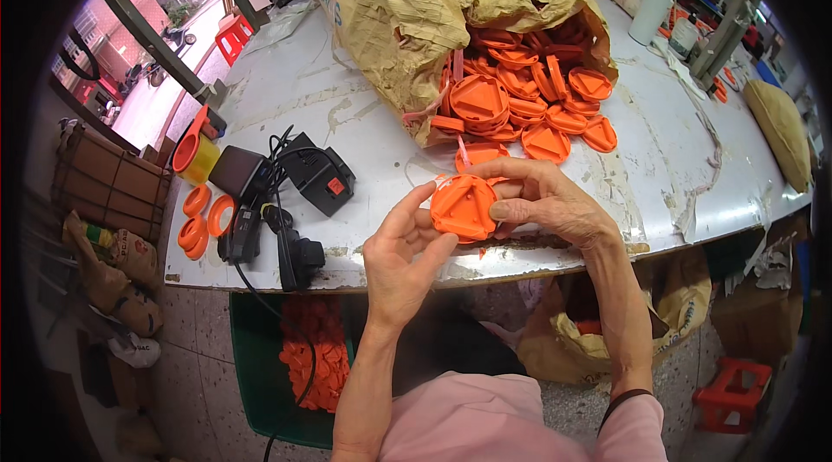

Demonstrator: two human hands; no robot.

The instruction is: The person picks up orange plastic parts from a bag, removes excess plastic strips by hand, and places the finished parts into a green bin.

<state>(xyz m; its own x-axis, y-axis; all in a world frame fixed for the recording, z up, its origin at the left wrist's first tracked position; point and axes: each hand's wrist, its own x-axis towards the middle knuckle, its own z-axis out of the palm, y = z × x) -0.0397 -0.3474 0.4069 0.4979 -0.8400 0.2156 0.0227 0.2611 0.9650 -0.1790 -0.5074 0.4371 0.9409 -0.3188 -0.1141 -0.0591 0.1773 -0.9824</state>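
Observation:
Between my two hands, over the table's near edge, I hold a round orange plastic part (464,209) with a raised triangular shape on its face. My left hand (404,256) grips its left side, thumb at the lower rim. My right hand (546,200) pinches the right rim with thumb and fingers. Another orange part (482,155) lies on the table just behind it. Farther back, a pile of similar orange parts (520,85) spills from a torn, crumpled brown paper sack (390,37).
Left on the table (260,107) are a black charger (316,174) with cables, several orange rings (196,221) and a yellow-and-orange cup (196,154). Below stand a green bin (251,375) of orange pieces, an open paper sack (555,336) and a red stool (732,394).

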